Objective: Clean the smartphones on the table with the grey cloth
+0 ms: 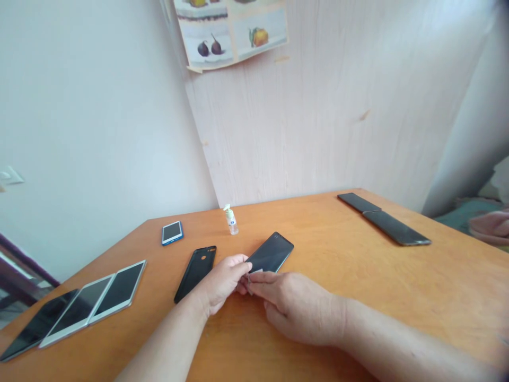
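A dark smartphone (273, 252) is tilted above the table, its lower end gripped by my left hand (225, 278) with the thumb on the near edge. My right hand (296, 305) presses a small white wipe (256, 273) against the phone's lower part, fingers together. Most of the wipe is hidden under those fingers. Just left of my left hand lies an empty black phone case (196, 270), with a round hole and a camera cutout near its top. Behind the phone stands a small clear pump bottle (231, 220) with a pale pump top.
On the orange wooden table (338, 276), a white-fronted phone with blue edges (172, 233) lies at the back left. White tablets (118, 291) and a dark one (40, 323) rest at the left edge. Two dark devices (395, 227) lie back right. Walls stand behind.
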Available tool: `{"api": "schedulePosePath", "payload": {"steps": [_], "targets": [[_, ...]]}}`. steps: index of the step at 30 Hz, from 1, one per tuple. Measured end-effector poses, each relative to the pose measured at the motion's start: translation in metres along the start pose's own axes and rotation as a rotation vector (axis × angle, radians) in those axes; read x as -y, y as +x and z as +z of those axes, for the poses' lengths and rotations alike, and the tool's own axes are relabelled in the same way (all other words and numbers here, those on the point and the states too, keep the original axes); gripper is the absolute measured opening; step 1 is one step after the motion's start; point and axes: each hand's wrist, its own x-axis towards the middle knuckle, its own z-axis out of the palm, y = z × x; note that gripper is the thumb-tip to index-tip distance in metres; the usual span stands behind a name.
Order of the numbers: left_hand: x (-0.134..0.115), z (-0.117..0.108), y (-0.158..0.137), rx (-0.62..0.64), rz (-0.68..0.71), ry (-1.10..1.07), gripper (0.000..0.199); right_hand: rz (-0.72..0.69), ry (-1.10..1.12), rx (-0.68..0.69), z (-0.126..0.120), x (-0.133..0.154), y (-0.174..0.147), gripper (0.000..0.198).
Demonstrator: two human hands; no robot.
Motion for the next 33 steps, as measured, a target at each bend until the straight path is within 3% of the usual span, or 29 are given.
{"api": "schedulePosePath", "payload": {"steps": [2,7,9,11,15,17,19,23,26,28,33], "targets": [[-0.001,0.000,0.000,0.010,-0.006,0.024,0.018,0.025,0.001,-0.026,-0.003,-0.008,0.000,0.041],[-0.002,0.000,0.000,-0.012,-0.028,0.076,0.021,0.424,-0.147,-0.128,-0.013,-0.053,0.002,0.044],[-0.002,0.000,0.000,-0.021,-0.026,0.079,0.021,0.491,-0.178,-0.132,-0.013,-0.058,0.003,0.047],[-0.002,0.000,0.001,-0.033,-0.020,0.071,0.019,0.431,-0.186,-0.122,-0.011,-0.049,0.002,0.047],[0.000,-0.001,0.001,-0.039,-0.004,0.049,0.019,0.144,-0.127,-0.050,-0.004,-0.016,0.001,0.037],[0.001,-0.001,0.001,-0.032,0.000,0.046,0.022,0.071,-0.102,-0.028,-0.002,-0.009,0.001,0.034],[0.000,-0.002,0.001,-0.032,-0.002,0.047,0.025,0.123,-0.113,-0.045,-0.003,-0.017,0.002,0.032],[-0.001,-0.002,0.001,-0.046,-0.024,0.025,0.028,0.426,-0.165,-0.114,-0.011,-0.054,0.002,0.033],[-0.001,-0.002,0.001,-0.066,-0.030,-0.011,0.027,0.484,-0.179,-0.127,-0.013,-0.061,0.002,0.033],[0.000,-0.001,0.001,-0.078,-0.027,-0.036,0.029,0.402,-0.172,-0.112,-0.012,-0.047,0.002,0.029],[0.000,-0.002,0.002,-0.058,-0.005,-0.051,0.040,0.037,-0.074,-0.035,-0.004,-0.006,0.001,0.028]]}}
